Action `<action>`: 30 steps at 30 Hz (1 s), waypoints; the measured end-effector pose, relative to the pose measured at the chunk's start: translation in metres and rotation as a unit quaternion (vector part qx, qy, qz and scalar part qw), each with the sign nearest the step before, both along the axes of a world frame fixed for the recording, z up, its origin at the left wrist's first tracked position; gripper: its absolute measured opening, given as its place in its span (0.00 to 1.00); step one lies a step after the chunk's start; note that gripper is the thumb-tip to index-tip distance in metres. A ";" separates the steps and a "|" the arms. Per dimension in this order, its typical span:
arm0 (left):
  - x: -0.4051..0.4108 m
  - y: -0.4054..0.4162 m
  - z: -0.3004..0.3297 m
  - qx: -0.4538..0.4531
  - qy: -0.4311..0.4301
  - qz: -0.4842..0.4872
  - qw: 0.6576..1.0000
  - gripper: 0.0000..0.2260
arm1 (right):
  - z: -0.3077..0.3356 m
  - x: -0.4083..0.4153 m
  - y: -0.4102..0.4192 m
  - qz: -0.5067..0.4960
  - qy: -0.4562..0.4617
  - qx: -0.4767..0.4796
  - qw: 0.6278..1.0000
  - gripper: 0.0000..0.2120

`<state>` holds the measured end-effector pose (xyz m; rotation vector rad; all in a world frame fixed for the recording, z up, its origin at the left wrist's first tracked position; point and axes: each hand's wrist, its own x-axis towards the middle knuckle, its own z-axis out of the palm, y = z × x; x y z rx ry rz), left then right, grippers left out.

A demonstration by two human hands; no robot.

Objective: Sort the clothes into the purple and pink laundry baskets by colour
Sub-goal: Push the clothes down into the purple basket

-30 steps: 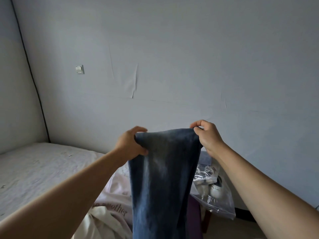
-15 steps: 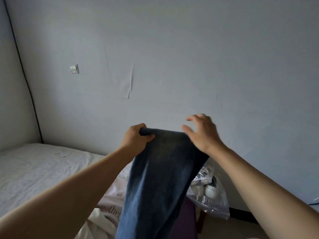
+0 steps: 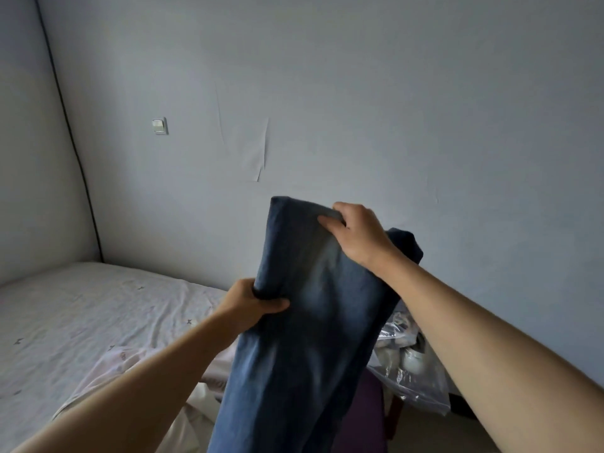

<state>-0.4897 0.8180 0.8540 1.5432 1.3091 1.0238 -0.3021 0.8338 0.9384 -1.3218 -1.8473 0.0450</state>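
Note:
A pair of blue jeans [image 3: 307,338] hangs in front of me, folded over at the top. My left hand [image 3: 251,302] grips the jeans' left edge lower down. My right hand [image 3: 356,233] pinches the top fold higher up, thumb on the near side. A dark purple surface [image 3: 366,416], possibly the purple basket, shows behind the jeans at the bottom. Pale pink and white clothes [image 3: 130,371] lie on the bed below my left arm. No pink basket is in view.
A bed with a light patterned sheet [image 3: 81,315] fills the left. A clear plastic bag [image 3: 411,371] with white things sits to the right of the jeans. A grey wall with a switch [image 3: 159,126] stands behind.
My right hand let go of the jeans' top corner, then took hold again and rose. My left hand slid down the left edge, so the jeans now stand taller and tilted.

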 end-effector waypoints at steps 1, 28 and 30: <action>-0.002 0.000 -0.003 -0.017 -0.023 -0.003 1.000 0.07 | 0.003 -0.001 0.001 -0.003 -0.004 0.023 1.000 0.20; 0.013 0.028 0.034 -0.021 -0.248 0.036 0.968 0.15 | -0.080 0.023 -0.019 0.014 0.436 -0.181 0.882 0.22; 0.010 0.022 0.019 -0.030 -0.208 -0.039 0.977 0.26 | -0.076 0.022 -0.016 0.003 0.494 -0.152 0.856 0.19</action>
